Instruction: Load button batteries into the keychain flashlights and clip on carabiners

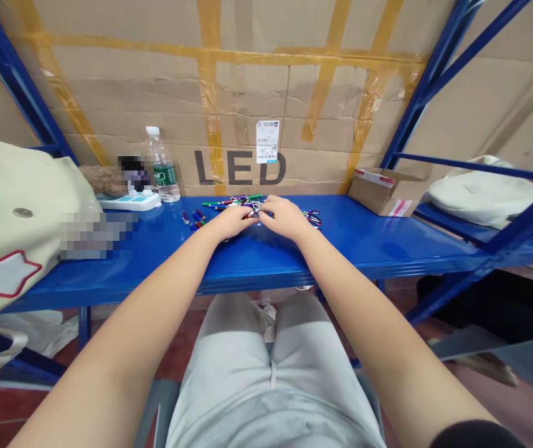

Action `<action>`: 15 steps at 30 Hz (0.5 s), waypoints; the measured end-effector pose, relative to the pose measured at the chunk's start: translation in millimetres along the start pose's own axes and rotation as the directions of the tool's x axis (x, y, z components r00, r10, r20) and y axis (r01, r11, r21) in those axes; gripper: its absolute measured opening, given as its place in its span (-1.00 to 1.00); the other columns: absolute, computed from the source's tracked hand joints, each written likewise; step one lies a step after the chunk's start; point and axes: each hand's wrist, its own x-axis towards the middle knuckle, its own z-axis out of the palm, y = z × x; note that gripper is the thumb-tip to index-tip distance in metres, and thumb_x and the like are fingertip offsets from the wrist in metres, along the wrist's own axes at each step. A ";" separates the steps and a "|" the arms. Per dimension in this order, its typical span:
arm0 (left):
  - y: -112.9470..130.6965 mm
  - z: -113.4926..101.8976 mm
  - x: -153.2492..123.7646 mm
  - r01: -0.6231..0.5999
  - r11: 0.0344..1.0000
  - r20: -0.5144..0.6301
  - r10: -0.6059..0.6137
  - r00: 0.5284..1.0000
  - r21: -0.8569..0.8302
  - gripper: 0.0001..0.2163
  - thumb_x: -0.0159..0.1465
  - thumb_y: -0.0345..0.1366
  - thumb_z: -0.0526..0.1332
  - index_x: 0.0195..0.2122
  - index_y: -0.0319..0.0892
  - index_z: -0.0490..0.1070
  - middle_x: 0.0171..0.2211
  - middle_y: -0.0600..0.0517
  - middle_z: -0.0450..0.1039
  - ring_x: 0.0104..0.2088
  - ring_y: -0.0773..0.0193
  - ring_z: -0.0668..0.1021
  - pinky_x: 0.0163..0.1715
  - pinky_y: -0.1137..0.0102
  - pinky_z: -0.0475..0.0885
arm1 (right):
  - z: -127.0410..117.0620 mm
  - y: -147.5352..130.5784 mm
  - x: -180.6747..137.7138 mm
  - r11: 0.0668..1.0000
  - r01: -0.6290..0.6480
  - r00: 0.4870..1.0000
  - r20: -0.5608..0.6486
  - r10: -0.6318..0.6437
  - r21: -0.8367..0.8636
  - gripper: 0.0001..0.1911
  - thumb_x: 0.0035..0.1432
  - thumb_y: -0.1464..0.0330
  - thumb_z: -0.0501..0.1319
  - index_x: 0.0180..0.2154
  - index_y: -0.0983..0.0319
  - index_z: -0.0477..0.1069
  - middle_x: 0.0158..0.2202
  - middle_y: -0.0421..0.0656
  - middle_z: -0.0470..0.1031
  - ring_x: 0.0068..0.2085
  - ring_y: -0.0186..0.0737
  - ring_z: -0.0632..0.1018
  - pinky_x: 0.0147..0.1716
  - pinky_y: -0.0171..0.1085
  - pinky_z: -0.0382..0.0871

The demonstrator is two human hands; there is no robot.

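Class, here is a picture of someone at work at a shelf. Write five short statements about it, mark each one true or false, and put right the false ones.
1. The left hand and the right hand meet at the pile of small coloured items. True.
2. The water bottle lies on its side. False: it stands upright with its cap on.
3. The shelf under the hands is red. False: it is blue.
4. A cardboard box sits to the right of the hands. True.
5. The cream bag with a star patch is at the far right. False: it is at the left.
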 end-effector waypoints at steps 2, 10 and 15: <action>-1.2 -1.1 -0.3 -0.045 0.999 0.024 0.044 0.999 0.025 -0.78 0.28 -0.21 0.08 -0.42 -0.20 0.39 -0.37 0.00 0.51 -0.35 0.20 0.49 -0.30 0.38 0.32 | -2.5 -1.3 -1.9 0.997 0.052 0.998 0.037 -0.049 -0.062 -0.76 0.20 0.34 0.08 -0.44 0.25 0.44 -0.33 -0.12 0.43 -0.32 -0.25 0.41 -0.32 -0.31 0.18; -3.3 -3.7 -0.7 -0.183 0.969 0.114 0.165 0.980 0.166 -0.79 0.29 -0.30 0.06 -0.34 -0.20 0.48 -0.36 -0.03 0.54 -0.34 0.21 0.51 -0.29 0.40 0.33 | -4.9 -6.7 -8.1 0.962 0.171 0.974 0.181 -0.133 -0.212 -0.75 0.31 0.36 -0.01 -0.24 0.30 0.42 -0.19 -0.02 0.52 -0.20 -0.15 0.48 -0.26 -0.26 0.19; 3.2 -6.6 -3.4 -0.108 0.964 0.116 0.082 0.990 0.243 -0.74 0.25 -0.14 0.14 -0.41 -0.21 0.48 -0.45 -0.03 0.53 -0.44 0.20 0.50 -0.40 0.40 0.31 | -5.8 -8.6 -12.0 0.954 0.189 0.959 0.254 -0.128 -0.232 -0.74 0.36 0.37 -0.06 -0.20 0.30 0.37 -0.15 0.00 0.51 -0.20 -0.12 0.49 -0.29 -0.24 0.19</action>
